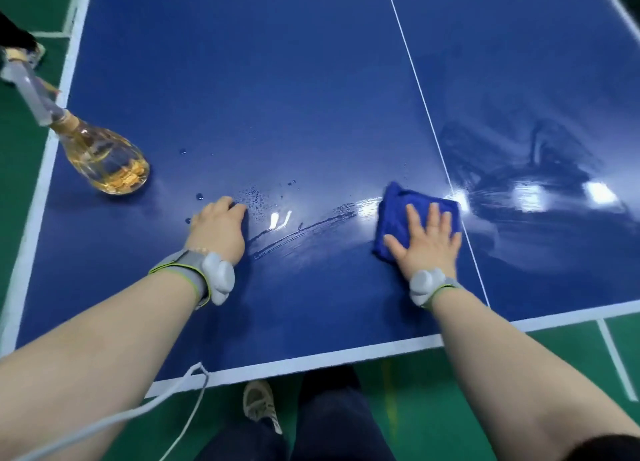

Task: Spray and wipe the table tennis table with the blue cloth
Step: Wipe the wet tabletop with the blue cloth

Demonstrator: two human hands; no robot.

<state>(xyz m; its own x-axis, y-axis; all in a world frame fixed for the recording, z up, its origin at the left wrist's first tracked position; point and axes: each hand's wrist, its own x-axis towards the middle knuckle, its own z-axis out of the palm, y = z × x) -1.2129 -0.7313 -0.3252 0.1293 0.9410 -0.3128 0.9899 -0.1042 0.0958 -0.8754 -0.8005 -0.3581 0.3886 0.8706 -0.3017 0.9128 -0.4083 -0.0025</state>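
On my feed the table tennis table (311, 79) fills nearly the whole view, its blue top glossy with wet streaks (311, 232) near the white centre line (415, 79). Both forearms reach in over the near edge, well apart from each other. The spray bottle (104, 155), clear with yellowish liquid, stands at the far left edge of the table, away from both hands. The blue cloth (398, 214) lies bunched just left of the centre line. I see the right hand (427, 246) pressed flat on it, palm down, fingers straight and spread. The left hand (218, 232) rests on the bare top with fingers curled under, holding nothing I can make out. Each wrist carries a grey wristband (207, 277). Small droplets (254, 197) sit just beyond the left knuckles.
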